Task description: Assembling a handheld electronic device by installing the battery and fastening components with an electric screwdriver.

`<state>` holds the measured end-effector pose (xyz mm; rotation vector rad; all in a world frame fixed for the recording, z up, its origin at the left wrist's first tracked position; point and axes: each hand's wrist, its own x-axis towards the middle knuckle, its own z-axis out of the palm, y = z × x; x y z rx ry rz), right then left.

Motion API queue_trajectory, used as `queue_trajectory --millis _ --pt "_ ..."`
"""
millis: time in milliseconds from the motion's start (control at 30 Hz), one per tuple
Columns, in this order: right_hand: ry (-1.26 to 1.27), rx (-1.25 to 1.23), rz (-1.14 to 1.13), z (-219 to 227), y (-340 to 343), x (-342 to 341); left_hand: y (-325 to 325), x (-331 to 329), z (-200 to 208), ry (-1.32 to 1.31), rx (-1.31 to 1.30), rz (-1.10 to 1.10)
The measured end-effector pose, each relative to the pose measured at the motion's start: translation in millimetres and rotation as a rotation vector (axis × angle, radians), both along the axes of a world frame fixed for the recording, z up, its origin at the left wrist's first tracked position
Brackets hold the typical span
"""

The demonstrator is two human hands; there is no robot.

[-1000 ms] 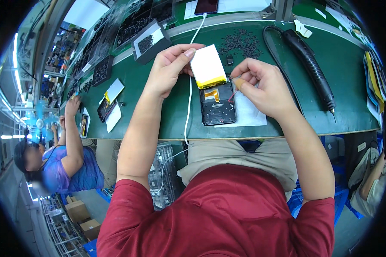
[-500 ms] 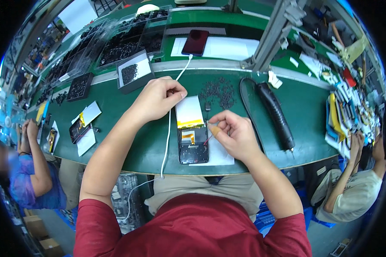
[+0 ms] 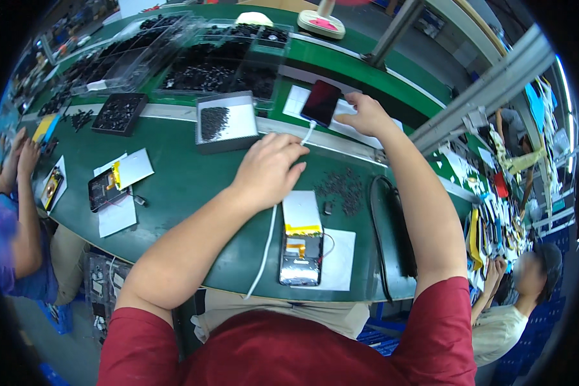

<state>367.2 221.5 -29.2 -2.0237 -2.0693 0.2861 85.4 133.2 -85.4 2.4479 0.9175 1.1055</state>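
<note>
A dark phone (image 3: 321, 103) lies on white paper beyond the metal rail, with a white cable (image 3: 268, 248) plugged into its near end. My right hand (image 3: 368, 117) reaches to the phone's right edge, thumb and fingers apart; whether it touches the phone I cannot tell. My left hand (image 3: 270, 168) rests over the cable just short of the plug, palm down, fingers stretched out and thumb apart. In front of me lies an opened phone (image 3: 301, 260) with an orange flex strip, its silver battery (image 3: 300, 209) folded out beyond it and a sheet of paper (image 3: 342, 260) partly under it.
Small black parts (image 3: 344, 191) lie loose beside a black electric screwdriver (image 3: 402, 238). A grey box (image 3: 228, 143) and a black tray (image 3: 119, 114) hold more. Another opened phone (image 3: 103, 191) lies left. A metal post (image 3: 489, 80) rises at right; people sit on both sides.
My right hand has left the opened phone and moved far forward to the dark phone. My left hand has opened from a pinch over the cable. The view has shifted.
</note>
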Motion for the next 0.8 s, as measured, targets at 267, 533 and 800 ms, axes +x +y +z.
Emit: queue_trajectory --millis 267,533,800 --pt "0.088 -0.015 0.176 -20.5 13.1 -10.2 0.7 -9.0 -5.0 0.194 0.021 0.084" --pt "0.101 0.036 0.24 -32.1 27.9 -31.2 -2.6 -15.8 8.2 0.34 0.05 0.103" --pt "0.269 -0.174 -0.36 -13.2 18.2 0.0 -7.2 -24.1 13.9 0.429 0.103 0.152"
